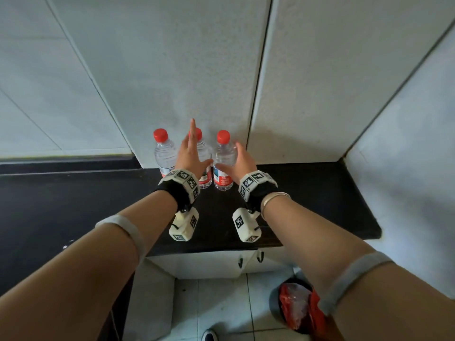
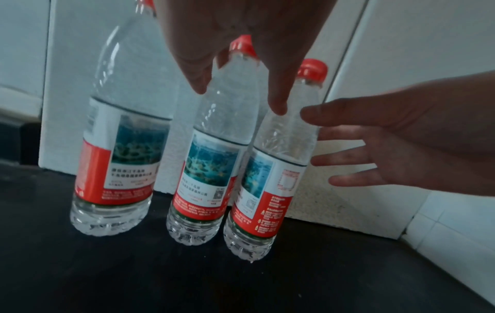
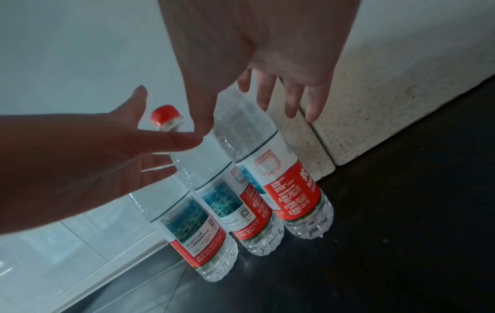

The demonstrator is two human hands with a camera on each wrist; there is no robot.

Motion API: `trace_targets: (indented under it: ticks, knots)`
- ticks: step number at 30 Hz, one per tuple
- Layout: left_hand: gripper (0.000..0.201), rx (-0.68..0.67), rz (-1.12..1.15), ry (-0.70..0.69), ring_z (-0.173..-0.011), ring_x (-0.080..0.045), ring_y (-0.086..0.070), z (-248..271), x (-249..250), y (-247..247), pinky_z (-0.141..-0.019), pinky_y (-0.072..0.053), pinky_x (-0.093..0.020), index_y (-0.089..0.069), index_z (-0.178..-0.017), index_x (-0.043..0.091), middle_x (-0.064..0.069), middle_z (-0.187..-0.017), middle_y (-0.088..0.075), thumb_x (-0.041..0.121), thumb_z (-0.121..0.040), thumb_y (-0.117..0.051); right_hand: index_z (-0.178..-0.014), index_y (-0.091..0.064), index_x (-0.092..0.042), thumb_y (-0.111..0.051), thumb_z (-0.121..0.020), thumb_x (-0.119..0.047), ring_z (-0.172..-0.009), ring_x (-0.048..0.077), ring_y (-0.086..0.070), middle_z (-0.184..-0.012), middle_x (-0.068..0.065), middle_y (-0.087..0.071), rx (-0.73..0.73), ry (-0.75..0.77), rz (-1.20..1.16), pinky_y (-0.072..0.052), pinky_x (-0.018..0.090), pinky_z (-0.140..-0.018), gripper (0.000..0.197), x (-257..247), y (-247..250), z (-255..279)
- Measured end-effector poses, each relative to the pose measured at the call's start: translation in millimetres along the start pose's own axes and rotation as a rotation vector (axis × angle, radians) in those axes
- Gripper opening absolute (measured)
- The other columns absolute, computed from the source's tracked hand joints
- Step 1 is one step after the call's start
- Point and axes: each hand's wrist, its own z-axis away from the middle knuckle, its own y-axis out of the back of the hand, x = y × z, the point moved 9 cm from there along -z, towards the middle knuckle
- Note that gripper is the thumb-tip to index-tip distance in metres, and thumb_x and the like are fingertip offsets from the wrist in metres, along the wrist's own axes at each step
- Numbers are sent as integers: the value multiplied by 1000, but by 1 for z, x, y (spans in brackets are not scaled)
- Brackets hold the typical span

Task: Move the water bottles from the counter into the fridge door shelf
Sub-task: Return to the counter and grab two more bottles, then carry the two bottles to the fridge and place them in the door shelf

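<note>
Three clear water bottles with red caps and red-and-white labels stand in a row on the black counter (image 1: 307, 205), against the white wall. The left bottle (image 1: 164, 153) stands free. My left hand (image 1: 197, 146) is spread, fingers straight, in front of the middle bottle (image 1: 205, 151) and hides most of it. My right hand (image 1: 231, 156) is spread around the right bottle (image 1: 224, 163), thumb in front and fingers to its right; I cannot tell whether it touches. In the left wrist view the bottles (image 2: 211, 169) stand upright and both hands hold nothing.
A white column (image 1: 197, 70) juts out behind the bottles, with a side wall (image 1: 406, 143) to the right. The counter ends near my wrists. Below are a white cabinet (image 1: 209, 264) with two hooks, a tiled floor and a bin with a red bag (image 1: 298, 306). No fridge shows.
</note>
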Motion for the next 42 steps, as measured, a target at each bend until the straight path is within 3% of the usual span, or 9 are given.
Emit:
trace_targets:
  ticks: [7, 11, 13, 18, 24, 32, 35, 38, 42]
  knots:
    - [114, -8, 50, 60, -128, -31, -45, -22, -21, -8, -108, -34, -41, 12, -147, 23, -16, -146, -38, 19, -74, -76, -125, -42, -10, -81, -69, -21, -103, 24, -63, -116, 8, -63, 76, -51, -66, -49, 33, -89, 69, 7, -13, -21]
    - [97, -51, 109, 157, -122, -34, -50, -26, -38, -18, -102, -43, -46, -18, -143, 19, -14, -134, -49, 22, -68, -79, -123, -42, -14, -81, -68, -28, -93, 20, -64, -109, 3, -65, 114, -52, -32, -50, 31, -80, 69, 9, -13, -25]
    - [91, -53, 124, 173, -117, -33, -54, -27, -40, -18, -98, -45, -43, -23, -139, 16, -14, -129, -53, 21, -68, -79, -118, -46, -18, -80, -67, -35, -87, 18, -63, -103, -1, -66, 124, -58, -19, -50, 31, -79, 63, 10, -12, -24]
    - [78, -95, 19, 120, -111, -31, -58, -25, -25, -17, -89, -45, -37, -36, -132, 14, -13, -121, -59, 31, -68, -78, -110, -50, -23, -74, -73, -43, -84, 14, -62, -98, -3, -67, 197, -86, 3, -48, 29, -78, 48, 15, 1, -10]
    - [80, -172, 43, 41, -113, -28, -58, -10, 14, -37, -89, -45, -33, -39, -131, 14, -10, -123, -61, 30, -65, -81, -117, -47, -20, -79, -69, -36, -97, 21, -63, -106, 1, -65, 247, -110, 43, -51, 35, -86, 60, 21, 50, 22]
    - [82, -360, 15, -140, -116, -28, -56, 50, 115, -98, -98, -48, -43, -37, -132, 18, -9, -127, -58, 24, -64, -82, -129, -39, -22, -72, -75, -33, -102, 23, -62, -112, 3, -63, 387, -270, 33, -46, 32, -85, 64, 71, 143, 118]
    - [78, -421, 12, -215, -113, -26, -59, 88, 154, -127, -95, -49, -45, -40, -127, 19, -7, -121, -61, 26, -62, -83, -124, -41, -21, -72, -75, -34, -99, 24, -63, -108, 3, -64, 465, -327, 32, -46, 30, -82, 59, 100, 179, 171]
    - [71, -494, 42, -300, -110, -24, -61, 135, 193, -158, -96, -49, -43, -45, -122, 19, -5, -115, -64, 23, -62, -82, -126, -39, -19, -74, -74, -32, -102, 29, -63, -112, 7, -64, 536, -400, 28, -52, 40, -89, 64, 129, 210, 230]
    - [57, -637, 58, -415, -104, -21, -62, 206, 241, -202, -93, -46, -34, -49, -113, 19, -2, -110, -65, 23, -65, -80, -135, -30, -21, -74, -74, -35, -106, 33, -61, -123, 11, -60, 613, -526, 61, -52, 42, -90, 77, 169, 243, 314]
